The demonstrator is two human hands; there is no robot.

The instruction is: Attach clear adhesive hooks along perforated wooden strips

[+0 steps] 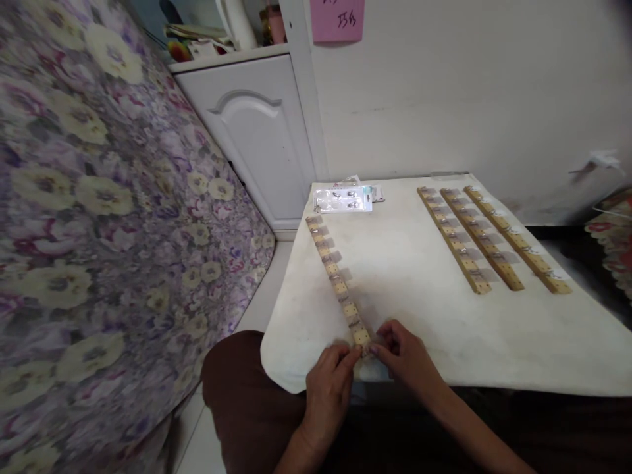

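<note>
A long wooden strip (336,276) with small metal clips along it lies slanted on the white table (409,316). Its near end sits at the table's front edge. My left hand (328,388) pinches that near end from the left, fingers closed. My right hand (407,359) pinches the same end from the right, fingers closed. What is between the fingertips, apart from the strip's end, is too small to make out.
Three similar wooden strips (486,237) lie side by side at the table's right. A clear plastic packet (343,199) rests at the far left corner. A floral bedspread (99,230) fills the left. A white cabinet (257,131) stands behind, against the wall.
</note>
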